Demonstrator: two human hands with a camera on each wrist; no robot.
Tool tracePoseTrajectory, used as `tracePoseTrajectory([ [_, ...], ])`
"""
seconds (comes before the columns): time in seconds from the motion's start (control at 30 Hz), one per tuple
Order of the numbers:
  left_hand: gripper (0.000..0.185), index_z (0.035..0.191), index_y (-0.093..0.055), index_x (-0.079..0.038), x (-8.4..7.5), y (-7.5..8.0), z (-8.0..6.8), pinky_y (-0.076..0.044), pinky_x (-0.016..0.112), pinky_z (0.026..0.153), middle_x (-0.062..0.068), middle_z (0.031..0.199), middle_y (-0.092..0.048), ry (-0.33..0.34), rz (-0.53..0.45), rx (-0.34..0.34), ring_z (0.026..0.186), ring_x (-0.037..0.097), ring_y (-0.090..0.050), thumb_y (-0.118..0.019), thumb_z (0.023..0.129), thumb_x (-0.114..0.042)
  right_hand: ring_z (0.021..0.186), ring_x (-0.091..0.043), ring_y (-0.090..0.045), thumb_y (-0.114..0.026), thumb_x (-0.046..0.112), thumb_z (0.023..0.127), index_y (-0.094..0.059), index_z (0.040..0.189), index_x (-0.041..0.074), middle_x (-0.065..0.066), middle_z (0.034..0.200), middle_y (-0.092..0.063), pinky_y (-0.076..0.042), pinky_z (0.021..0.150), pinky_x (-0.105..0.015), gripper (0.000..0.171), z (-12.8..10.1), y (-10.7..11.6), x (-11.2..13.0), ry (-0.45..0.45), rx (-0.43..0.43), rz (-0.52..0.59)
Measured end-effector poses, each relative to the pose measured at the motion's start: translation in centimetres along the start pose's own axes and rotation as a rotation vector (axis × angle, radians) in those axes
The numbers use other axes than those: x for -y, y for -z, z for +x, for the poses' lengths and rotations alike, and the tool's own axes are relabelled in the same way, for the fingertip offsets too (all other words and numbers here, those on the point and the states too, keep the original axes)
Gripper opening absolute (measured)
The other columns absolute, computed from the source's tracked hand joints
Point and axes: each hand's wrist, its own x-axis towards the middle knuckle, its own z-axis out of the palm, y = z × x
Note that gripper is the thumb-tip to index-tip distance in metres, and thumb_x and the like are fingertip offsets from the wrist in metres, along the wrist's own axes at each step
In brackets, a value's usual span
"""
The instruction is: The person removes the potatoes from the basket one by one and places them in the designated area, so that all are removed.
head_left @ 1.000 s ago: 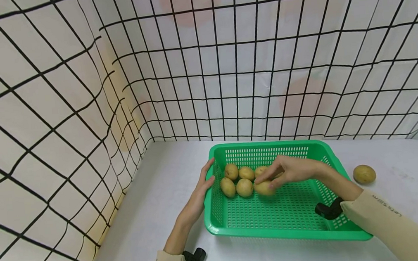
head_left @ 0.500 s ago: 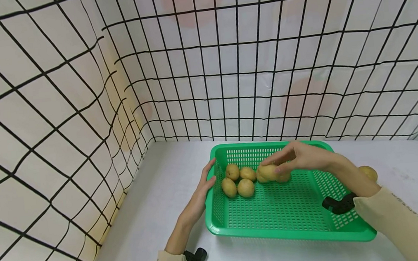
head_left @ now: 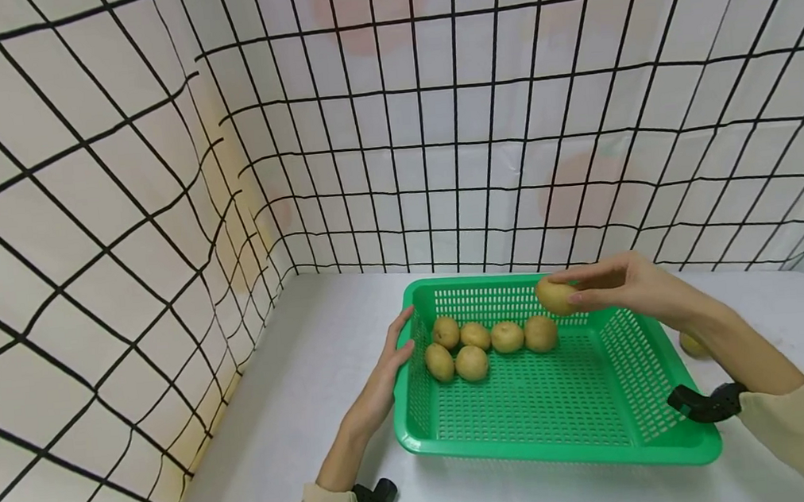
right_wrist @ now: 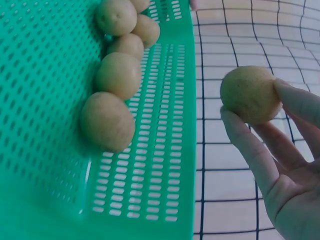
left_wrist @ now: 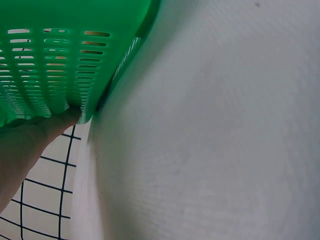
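One potato (head_left: 555,296) sits pinched in the raised right hand (head_left: 620,284) above the green basket (head_left: 556,453); the left hand (head_left: 384,376) lies flat, fingers straight, against its side.

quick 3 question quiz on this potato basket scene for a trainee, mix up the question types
1. True or false: the right hand holds a potato above the green basket.
2. How many potatoes lie on the basket floor in the head view? A) three B) six C) nine
3. Fill in: the left hand rests against the basket's ____ wall.

Key
1. True. The fingers pinch the potato clear of the basket floor.
2. B. Six lie there, among them the row's end potato.
3. Left, the outer side, as the left wrist view also shows.
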Motion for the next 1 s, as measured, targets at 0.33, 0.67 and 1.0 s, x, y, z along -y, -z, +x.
tracePoseTrajectory([
  [0.33,0.053,0.161,-0.010,-0.049,0.0,0.1,0.0,-0.021,0.069,0.123,-0.003,0.175,0.001,0.014,0.000,0.000,0.161,0.034,-0.006,-0.028,0.112,-0.044,0.113,0.000,-0.065,-0.066,0.019,0.102,-0.063,0.143,0.014,0.018,0.131,-0.069,-0.056,0.091,-0.030,0.041,-2.8,1.5,-1.6,-0.011,-0.080,-0.004],
  [0.67,0.054,0.163,-0.008,-0.044,0.0,0.2,0.1,-0.018,0.071,0.123,0.000,0.175,0.003,0.010,0.015,-0.003,0.161,0.037,-0.003,-0.026,0.113,-0.041,0.117,0.013,-0.054,-0.064,0.024,0.104,-0.057,0.150,0.019,0.028,0.135,-0.062,-0.036,0.098,-0.078,0.047,-5.5,3.2,-3.4,-0.116,-0.167,0.011],
  [1.0,0.055,0.163,-0.009,-0.046,0.0,0.2,0.0,-0.018,0.071,0.122,0.000,0.175,0.003,-0.001,0.008,0.001,0.161,0.037,-0.002,-0.028,0.112,-0.044,0.098,0.012,-0.066,-0.068,0.024,0.102,-0.055,0.151,0.015,0.041,0.114,-0.062,-0.043,0.107,-0.045,0.052,-8.8,5.2,-7.2,-0.191,-0.349,-0.037],
])
